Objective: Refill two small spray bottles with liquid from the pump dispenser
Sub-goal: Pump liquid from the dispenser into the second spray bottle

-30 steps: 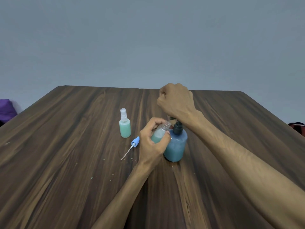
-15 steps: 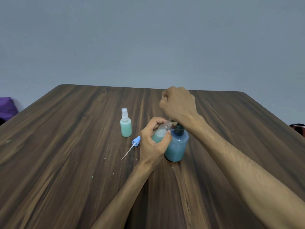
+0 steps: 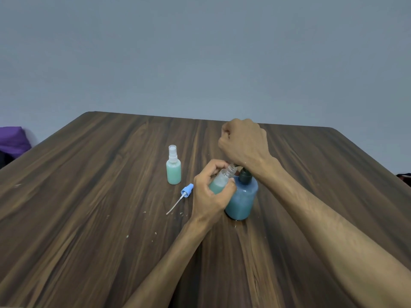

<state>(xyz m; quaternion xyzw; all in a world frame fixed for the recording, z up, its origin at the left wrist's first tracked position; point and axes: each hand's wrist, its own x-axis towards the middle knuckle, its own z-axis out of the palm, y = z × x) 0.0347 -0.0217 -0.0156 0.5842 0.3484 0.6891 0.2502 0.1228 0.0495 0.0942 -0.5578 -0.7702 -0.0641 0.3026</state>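
Note:
My left hand (image 3: 208, 196) grips a small open spray bottle (image 3: 222, 181), partly filled with green liquid, and tilts its neck toward the pump dispenser (image 3: 241, 201). The dispenser is a round blue bottle with a dark collar, standing on the table. My right hand (image 3: 243, 143) is a fist whose heel presses down over the pump head, which is hidden beneath it. A second small spray bottle (image 3: 173, 168), capped and full of green liquid, stands upright to the left. A blue spray cap (image 3: 186, 190) with its dip tube lies on the table between them.
The dark wooden table (image 3: 89, 218) carries small pale specks and droplets near the bottles. A purple object (image 3: 13, 140) sits beyond the left edge, and a dark item (image 3: 403, 177) beyond the right edge.
My right fist has sunk slightly onto the pump, so less of the stem shows. My left hand keeps the open bottle at the nozzle.

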